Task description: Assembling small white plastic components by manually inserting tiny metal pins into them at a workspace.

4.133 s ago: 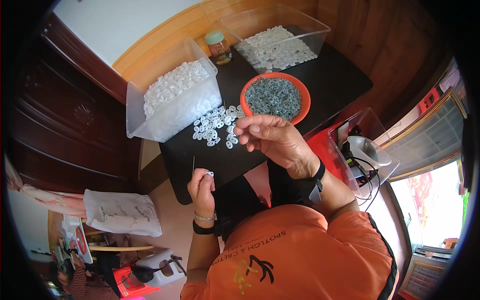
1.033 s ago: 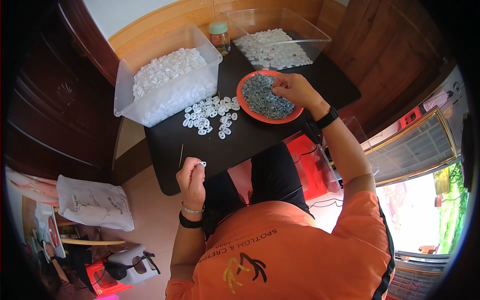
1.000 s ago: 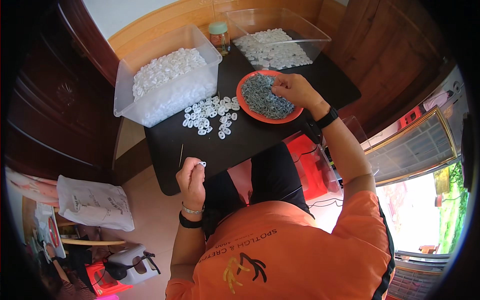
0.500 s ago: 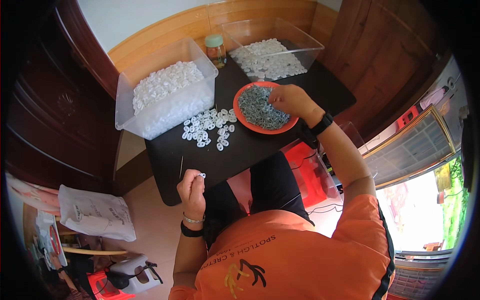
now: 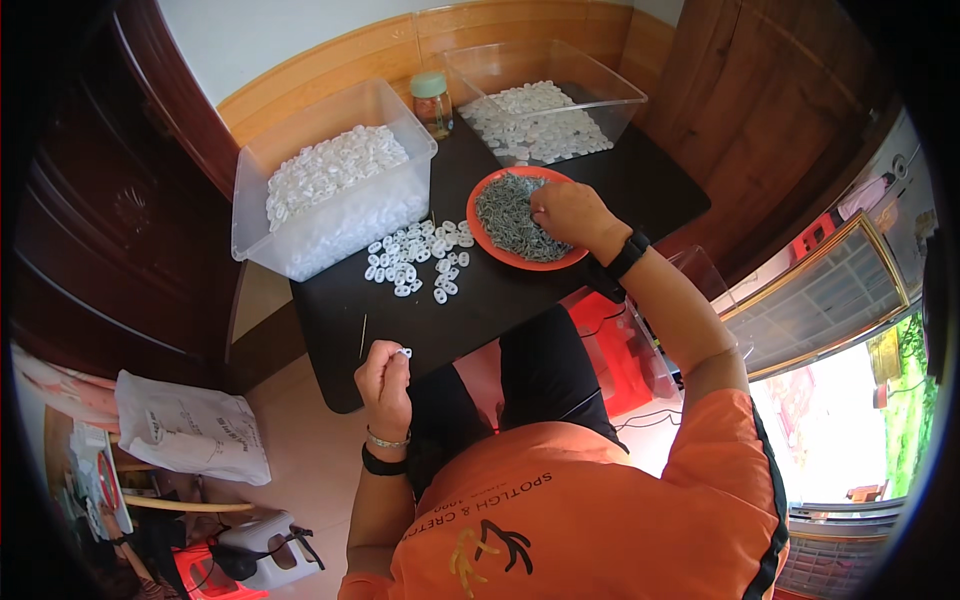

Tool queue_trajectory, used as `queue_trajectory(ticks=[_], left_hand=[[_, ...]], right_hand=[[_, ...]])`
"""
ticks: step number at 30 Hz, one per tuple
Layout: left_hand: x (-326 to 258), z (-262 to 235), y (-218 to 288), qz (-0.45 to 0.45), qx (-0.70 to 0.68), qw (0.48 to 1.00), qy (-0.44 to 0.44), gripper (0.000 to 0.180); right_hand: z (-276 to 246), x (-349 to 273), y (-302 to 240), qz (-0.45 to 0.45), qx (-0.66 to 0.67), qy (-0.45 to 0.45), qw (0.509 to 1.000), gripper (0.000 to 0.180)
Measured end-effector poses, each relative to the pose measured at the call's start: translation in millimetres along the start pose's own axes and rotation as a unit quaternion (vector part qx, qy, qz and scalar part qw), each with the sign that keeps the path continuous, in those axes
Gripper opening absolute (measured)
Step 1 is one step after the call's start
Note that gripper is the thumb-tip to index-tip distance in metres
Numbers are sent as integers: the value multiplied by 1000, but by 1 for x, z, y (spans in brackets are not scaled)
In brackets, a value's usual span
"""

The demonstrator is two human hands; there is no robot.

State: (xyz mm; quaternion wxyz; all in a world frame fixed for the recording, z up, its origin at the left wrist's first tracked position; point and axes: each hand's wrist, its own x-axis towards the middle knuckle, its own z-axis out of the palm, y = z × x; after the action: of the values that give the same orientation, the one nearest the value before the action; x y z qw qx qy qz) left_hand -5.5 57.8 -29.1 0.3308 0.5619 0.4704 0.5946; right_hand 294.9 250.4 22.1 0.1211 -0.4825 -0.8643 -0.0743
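My left hand (image 5: 384,388), near the table's front edge, pinches a small white oval plastic piece with holes (image 5: 404,353) between thumb and fingers. My right hand (image 5: 572,213) is at the right side of an orange plate (image 5: 482,238), its bent fingers pressed together down at a heap of grey metal screws (image 5: 518,215). The fingertips are partly hidden, so I cannot make out what is between them. Left of the plate, several loose white oval pieces (image 5: 400,262) lie spread on the dark table (image 5: 480,310).
A clear tub of white pieces (image 5: 330,215) stands at the table's left. Behind the plate is another clear bin (image 5: 600,92) with flat whitish pieces. Between them stands a jar with a green lid (image 5: 430,100). A thin stick (image 5: 363,335) lies near my left hand.
My right hand has moved slightly left and down, lower into the screws on the plate. My left hand keeps its pinch on the white piece, nearly still.
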Motion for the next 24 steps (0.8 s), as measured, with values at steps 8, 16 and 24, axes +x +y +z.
queue_trajectory(ticks=[8, 16, 24], left_hand=[[0, -1, -2, 12, -2, 1000, 6, 13], [0, -1, -1, 9, 2, 1000, -2, 12], [0, -2, -2, 9, 14, 1000, -12, 12]], right_hand=[[-1, 0, -2, -5, -43, -7, 999, 11], [-6, 1, -5, 20, 14, 10, 1000, 14], [-15, -3, 6, 94, 200, 39, 975, 10]])
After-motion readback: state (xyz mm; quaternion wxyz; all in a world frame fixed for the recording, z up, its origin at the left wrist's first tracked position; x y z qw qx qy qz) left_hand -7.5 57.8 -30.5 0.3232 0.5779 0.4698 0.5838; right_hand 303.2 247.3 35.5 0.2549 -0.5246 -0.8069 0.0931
